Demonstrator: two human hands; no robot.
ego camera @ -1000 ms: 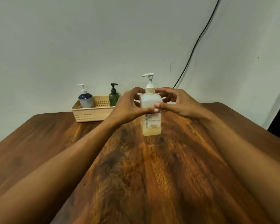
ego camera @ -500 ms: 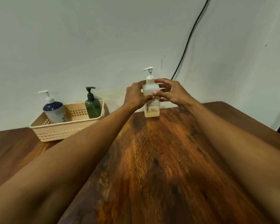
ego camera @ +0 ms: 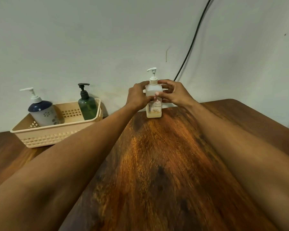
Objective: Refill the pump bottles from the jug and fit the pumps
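The left hand (ego camera: 138, 97) and right hand (ego camera: 175, 94) are curling round the clear pump bottle (ego camera: 154, 109), which is standing upright at the far edge of the bench (ego camera: 157, 164), its white pump (ego camera: 153, 75) on top. It appears to be getting parked as finished; next is letting go without tipping it.

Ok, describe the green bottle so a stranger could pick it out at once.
Find the wooden table, then the cream basket at its far left by the wall. Of the two pump bottles standing in it, the green bottle is at the right end. It is see-through dark green with a black pump; the blue-and-white bottle beside it has a white pump.
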